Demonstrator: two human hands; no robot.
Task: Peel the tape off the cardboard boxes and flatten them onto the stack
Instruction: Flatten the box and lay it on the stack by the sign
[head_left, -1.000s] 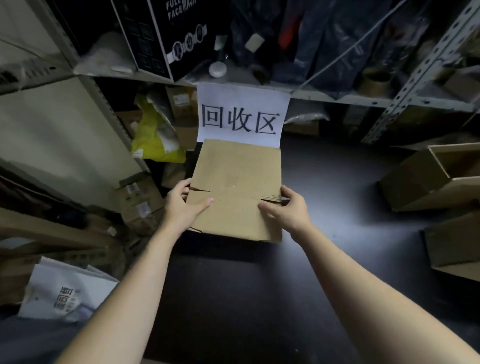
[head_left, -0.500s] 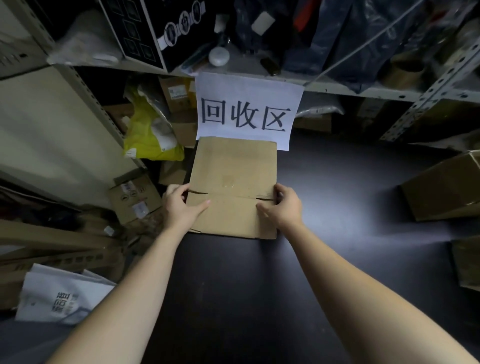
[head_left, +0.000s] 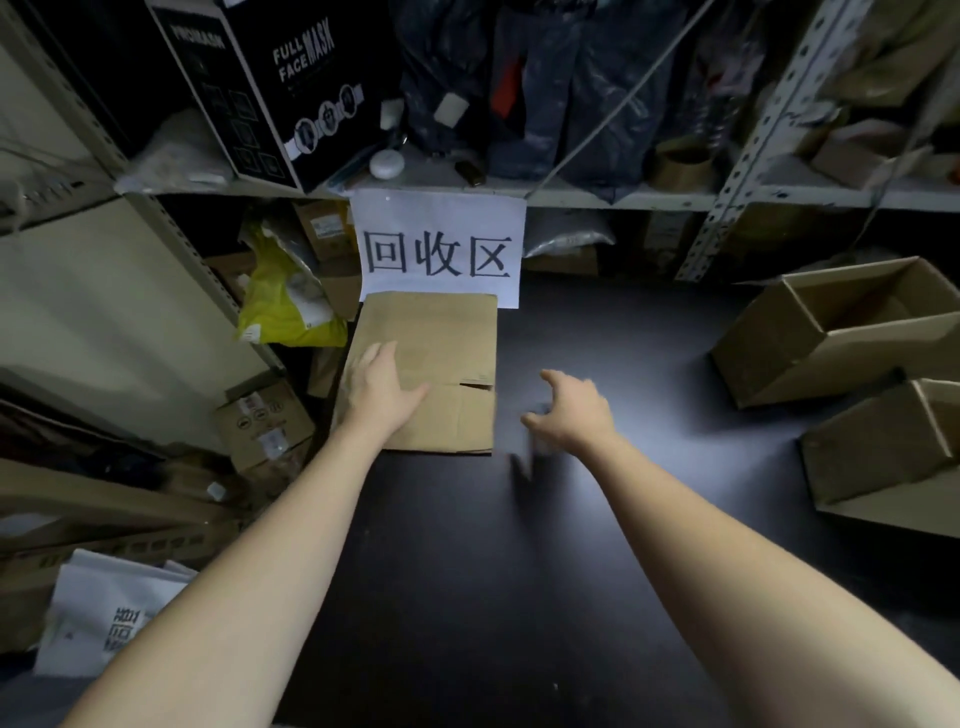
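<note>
A flattened brown cardboard box (head_left: 447, 343) lies on the dark table, below a white paper sign (head_left: 439, 249) with black characters. My left hand (head_left: 376, 387) rests flat on the box's left half, fingers spread. My right hand (head_left: 569, 410) hovers over the bare table just right of the box, fingers apart and blurred, holding nothing. Two unflattened cardboard boxes stand at the right: an open one (head_left: 836, 332) further back and another (head_left: 883, 452) nearer, partly cut off by the frame edge.
A metal shelf (head_left: 571, 195) runs across the back with a black mask box (head_left: 291, 88), dark bags and a tape roll (head_left: 683, 166). A yellow bag (head_left: 285, 306), small cartons (head_left: 265, 423) and white bags (head_left: 109, 613) crowd the left side beyond the dark table (head_left: 519, 571).
My right hand has let go of the flattened box and moved right, off it. My left hand shifted from gripping the edge to lying flat on top. The box now lies flat.
</note>
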